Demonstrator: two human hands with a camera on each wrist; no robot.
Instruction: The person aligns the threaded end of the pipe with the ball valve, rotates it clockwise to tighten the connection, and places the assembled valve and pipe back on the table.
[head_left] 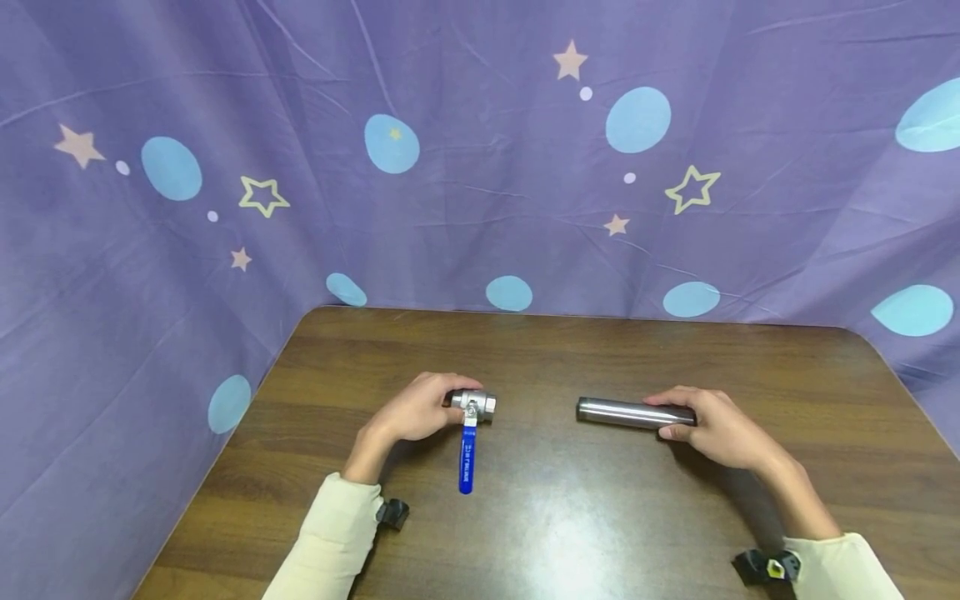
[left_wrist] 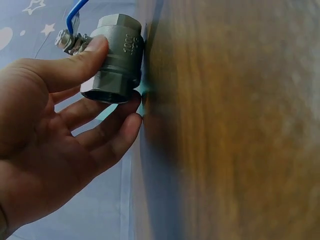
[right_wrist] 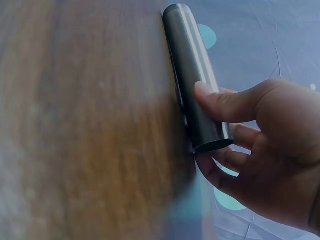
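Note:
A steel ball valve (head_left: 486, 406) with a blue lever handle (head_left: 467, 462) is at the table's middle left. My left hand (head_left: 422, 408) grips the valve body by its left end, and the handle points toward me. In the left wrist view the thumb (left_wrist: 80, 65) presses the side of the valve body (left_wrist: 120, 50); its open threaded end faces the palm. To the right, my right hand (head_left: 722, 425) holds the right end of a steel pipe (head_left: 622, 412) between thumb and fingers. The right wrist view shows the pipe (right_wrist: 187, 60) lying along the tabletop, with threads at its far end. Valve and pipe are apart.
Both things are at a brown wooden table (head_left: 555, 350) with rounded far corners. A purple curtain (head_left: 465, 225) with stars and blue spots hangs behind it and along both sides. Dark wrist mounts (head_left: 392, 514) sit on the sleeves. Light glares off the table's near middle.

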